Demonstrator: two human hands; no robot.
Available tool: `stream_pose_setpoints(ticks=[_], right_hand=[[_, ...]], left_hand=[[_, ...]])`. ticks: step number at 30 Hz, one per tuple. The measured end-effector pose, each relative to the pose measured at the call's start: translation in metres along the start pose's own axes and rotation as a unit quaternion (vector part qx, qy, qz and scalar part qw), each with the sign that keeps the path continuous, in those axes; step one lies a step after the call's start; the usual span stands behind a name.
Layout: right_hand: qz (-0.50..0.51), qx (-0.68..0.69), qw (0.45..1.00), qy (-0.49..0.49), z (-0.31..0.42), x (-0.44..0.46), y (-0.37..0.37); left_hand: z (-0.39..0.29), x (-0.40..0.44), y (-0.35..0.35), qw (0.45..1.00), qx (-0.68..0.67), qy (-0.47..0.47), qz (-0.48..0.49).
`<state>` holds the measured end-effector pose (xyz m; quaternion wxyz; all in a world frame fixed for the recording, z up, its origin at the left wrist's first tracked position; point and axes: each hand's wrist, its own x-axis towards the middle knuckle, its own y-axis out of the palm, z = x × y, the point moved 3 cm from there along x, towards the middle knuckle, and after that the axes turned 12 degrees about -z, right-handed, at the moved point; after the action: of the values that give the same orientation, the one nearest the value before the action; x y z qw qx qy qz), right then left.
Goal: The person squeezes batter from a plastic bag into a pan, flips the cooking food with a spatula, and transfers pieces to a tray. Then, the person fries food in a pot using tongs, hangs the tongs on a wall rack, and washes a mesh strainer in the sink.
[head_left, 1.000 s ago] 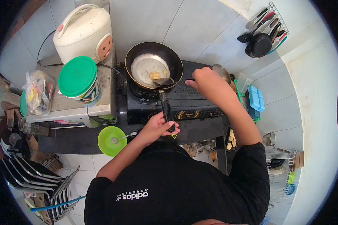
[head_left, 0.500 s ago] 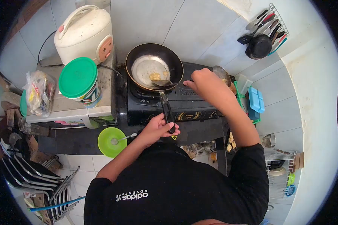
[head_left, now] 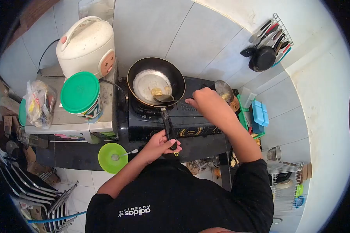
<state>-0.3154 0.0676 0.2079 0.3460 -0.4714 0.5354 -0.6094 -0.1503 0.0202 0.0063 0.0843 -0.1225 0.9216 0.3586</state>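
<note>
A dark frying pan [head_left: 156,79] rests on the left side of the black stove [head_left: 200,110]. My left hand [head_left: 161,144] is wrapped round the pan's black handle. Closed on the end of a dark spatula [head_left: 164,98], my right hand [head_left: 206,99] is to the right of the pan, over the stove. The spatula's head lies inside the pan, touching or just beside a small yellowish piece of food [head_left: 156,91]. Below and left of the stove sits a green bowl [head_left: 109,160] with a spoon [head_left: 124,154] in it.
A white rice cooker [head_left: 85,46] and a green-lidded tub [head_left: 80,93] stand at the left. Behind my right hand is a metal ladle or strainer [head_left: 224,90]. Blue containers [head_left: 259,113] are at the right. Utensils and a small pan [head_left: 263,59] hang on the wall.
The view has tilted, so the scene sits lower in the frame. Both hands keep their holds, and the spatula has shifted slightly within the pan.
</note>
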Motion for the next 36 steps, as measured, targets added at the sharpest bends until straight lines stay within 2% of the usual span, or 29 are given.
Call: stream_pose_setpoints(ticks=[7, 9, 13, 19, 21, 24, 30, 34, 36], right_hand=[[-0.007, -0.011, 0.999, -0.038, 0.009, -0.002, 0.004], [-0.036, -0.004, 0.998, -0.051, 0.011, -0.002, 0.010], [-0.044, 0.012, 0.999, -0.030, 0.016, -0.007, 0.007], [0.014, 0.003, 1.000, -0.011, 0.023, -0.008, 0.000], [-0.032, 0.013, 0.998, -0.049, 0.023, -0.008, 0.009], [-0.064, 0.008, 0.997, -0.047, 0.022, -0.007, 0.009], [-0.005, -0.007, 1.000, -0.014, 0.025, -0.011, 0.002], [0.000, 0.007, 1.000, -0.030, 0.027, -0.009, 0.007], [-0.059, 0.008, 0.997, -0.056, 0.028, -0.010, 0.015]], left_hand=[[0.000, 0.000, 0.000, 1.000, 0.007, -0.006, -0.004], [0.002, 0.002, -0.001, 1.000, 0.001, 0.002, -0.005], [0.001, 0.000, -0.002, 1.000, -0.003, -0.008, -0.014], [0.000, 0.000, 0.002, 1.000, -0.025, -0.006, -0.001], [0.000, 0.001, 0.005, 0.999, -0.030, -0.015, -0.007], [0.002, 0.003, 0.004, 0.999, -0.032, -0.015, -0.010], [0.004, 0.004, 0.004, 0.999, -0.028, -0.010, -0.013], [0.006, 0.004, 0.006, 0.999, -0.040, -0.015, -0.018], [0.004, 0.004, 0.008, 0.999, -0.029, -0.006, -0.014]])
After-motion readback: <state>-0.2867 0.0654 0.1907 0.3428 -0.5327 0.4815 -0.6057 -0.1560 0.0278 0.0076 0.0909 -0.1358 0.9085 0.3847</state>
